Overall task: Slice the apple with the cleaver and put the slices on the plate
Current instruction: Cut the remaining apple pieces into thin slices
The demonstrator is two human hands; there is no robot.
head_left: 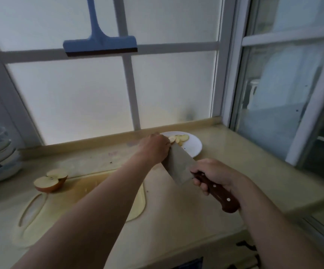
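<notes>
right hand (213,174) clamped on cleaver (178,164) handle. left hand (154,147) at blade tip by plate (193,147), fingers hidden, grip unclear. slices (180,138) on plate: thin, probably wet and slippery; slide, don't pinch. apple half (50,181) far left on worktop, cut face up, firm; hold by skin.

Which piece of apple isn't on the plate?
The apple half, cut face up beside the cutting board's far left corner. The thin slices lie on the white plate, beyond the left hand and the cleaver held by the right hand.
</notes>
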